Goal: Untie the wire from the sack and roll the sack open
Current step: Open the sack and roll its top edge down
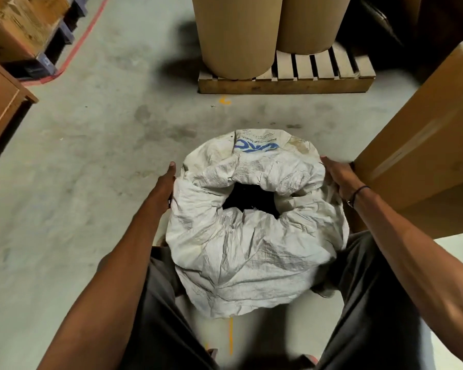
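A white woven sack (251, 244) with blue print stands on the floor between my legs. Its top is rolled down into a thick rim around a dark round mouth (250, 197). My left hand (166, 182) presses flat against the sack's left side, fingers pointing away from me. My right hand (337, 174) holds the rolled rim on the right side, its fingers partly hidden behind the fabric. A dark band circles my right wrist. No wire shows anywhere.
A large cardboard box (422, 145) stands close on the right, touching the sack's side. A wooden pallet (286, 81) with two brown paper rolls (238, 36) lies ahead. Wooden furniture (0, 108) and stacked boxes on a pallet (24, 28) are at left, behind a red floor line.
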